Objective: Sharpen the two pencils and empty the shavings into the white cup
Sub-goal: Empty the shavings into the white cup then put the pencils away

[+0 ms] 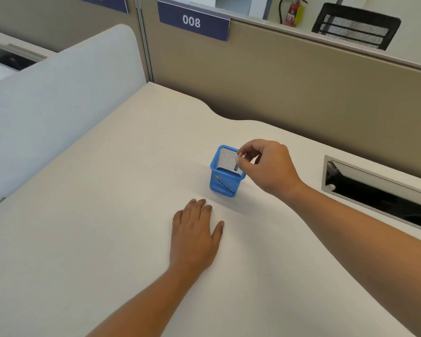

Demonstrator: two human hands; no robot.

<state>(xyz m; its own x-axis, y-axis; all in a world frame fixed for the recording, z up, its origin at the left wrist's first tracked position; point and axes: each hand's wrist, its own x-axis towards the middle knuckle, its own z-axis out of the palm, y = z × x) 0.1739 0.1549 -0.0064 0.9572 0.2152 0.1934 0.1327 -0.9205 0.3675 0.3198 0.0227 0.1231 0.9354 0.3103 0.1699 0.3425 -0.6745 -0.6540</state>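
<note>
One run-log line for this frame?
right hand: pinching pencil in blue mesh holder | left hand: flat on desk, empty | sharpener, white cup: not in view

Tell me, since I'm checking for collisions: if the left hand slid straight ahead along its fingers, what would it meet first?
Probably the blue mesh holder: the left hand lies flat on the desk, fingers toward its base.

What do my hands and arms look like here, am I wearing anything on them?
Both are bare. The left hand and the right hand have no gloves, and no rings, watch or bracelet show. Both forearms are uncovered right to the picture's edge, with no sleeve in view. The fingernails look short and unpainted, though they are small in this picture.
</note>
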